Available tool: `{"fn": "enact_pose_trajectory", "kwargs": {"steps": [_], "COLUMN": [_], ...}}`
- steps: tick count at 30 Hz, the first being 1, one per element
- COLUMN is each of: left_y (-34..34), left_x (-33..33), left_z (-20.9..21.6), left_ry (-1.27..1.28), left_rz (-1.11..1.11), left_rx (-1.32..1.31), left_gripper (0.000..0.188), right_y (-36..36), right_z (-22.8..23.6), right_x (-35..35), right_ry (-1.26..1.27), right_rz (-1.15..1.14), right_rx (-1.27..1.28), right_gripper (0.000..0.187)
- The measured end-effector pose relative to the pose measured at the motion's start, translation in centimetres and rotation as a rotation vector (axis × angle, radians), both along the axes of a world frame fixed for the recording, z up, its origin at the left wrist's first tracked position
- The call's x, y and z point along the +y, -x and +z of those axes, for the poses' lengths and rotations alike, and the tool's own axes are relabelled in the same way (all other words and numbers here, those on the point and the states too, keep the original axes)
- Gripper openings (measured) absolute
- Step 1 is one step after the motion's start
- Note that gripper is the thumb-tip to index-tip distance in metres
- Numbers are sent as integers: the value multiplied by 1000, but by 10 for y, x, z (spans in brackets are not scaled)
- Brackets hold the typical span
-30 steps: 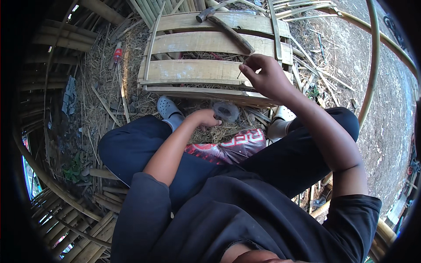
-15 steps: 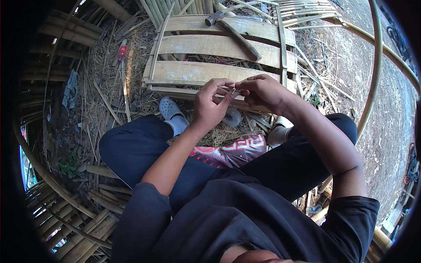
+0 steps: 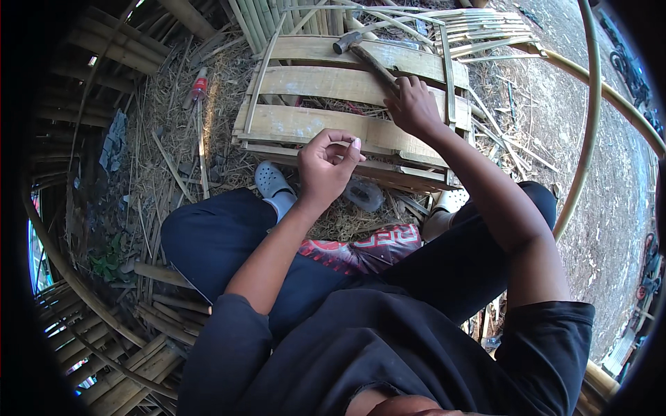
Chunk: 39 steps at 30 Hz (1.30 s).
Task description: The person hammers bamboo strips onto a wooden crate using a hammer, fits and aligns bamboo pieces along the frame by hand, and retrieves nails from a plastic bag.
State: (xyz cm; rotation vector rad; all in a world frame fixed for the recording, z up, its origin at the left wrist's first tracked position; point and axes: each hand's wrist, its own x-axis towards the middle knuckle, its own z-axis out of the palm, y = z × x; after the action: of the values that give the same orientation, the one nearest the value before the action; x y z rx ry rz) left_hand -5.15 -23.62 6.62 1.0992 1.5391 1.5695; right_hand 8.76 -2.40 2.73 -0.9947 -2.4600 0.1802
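Note:
My right hand [image 3: 415,109] has its fingers round the end of a hammer's wooden handle, covering that end. The hammer [image 3: 375,66] lies slantwise across the slats of a low wooden bench-like frame [image 3: 316,83], its dark metal head at the far side. Nearer to me, my left hand [image 3: 325,168] is raised just in front of the frame's near edge. Its thumb and forefinger are pinched together with the other fingers curled; whatever small thing they hold is too small to name.
Under the frame's near edge lies a crumpled clear plastic bag [image 3: 365,194]. A red-labelled bottle [image 3: 200,88] rests among straw and bamboo scraps on the left. Split bamboo strips [image 3: 489,31] lie at the far right, and a bent bamboo pole [image 3: 590,125] rises beside the concrete ground [image 3: 548,104].
My right hand has parted from the left and moved forward onto the hammer's handle. Before, both hands met fingertip to fingertip around a small thin thing. The left stays pinched.

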Motion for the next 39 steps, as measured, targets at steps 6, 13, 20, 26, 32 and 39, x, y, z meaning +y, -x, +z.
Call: {"fn": "enact_pose_trajectory", "kwargs": {"steps": [6,13,20,26,32,39], "left_y": [2,-9,-20,-37,-51,-46], "left_x": [-2,11,33,57,69,74], "left_z": [10,23,19,3,-21,-59], "left_ry": [37,72,69,155,133,11], "left_rz": [-22,-128,-214,-266,-283,-214], "left_rx": [-33,30,180,233,272,506], "left_gripper": [10,25,20,22,21,17], "right_y": [21,44,8,-73,-147,-165], "right_z": [-27,4,79,150,181,93], "right_x": [29,46,40,-1,-50,-72], "right_ry": [206,346,938,959,959,960], "right_rz": [-66,-199,-286,-104,-136,-595], "right_rx": [-76,-238,-40,519,643,659], "right_gripper": [39,26,44,37,28,29]}}
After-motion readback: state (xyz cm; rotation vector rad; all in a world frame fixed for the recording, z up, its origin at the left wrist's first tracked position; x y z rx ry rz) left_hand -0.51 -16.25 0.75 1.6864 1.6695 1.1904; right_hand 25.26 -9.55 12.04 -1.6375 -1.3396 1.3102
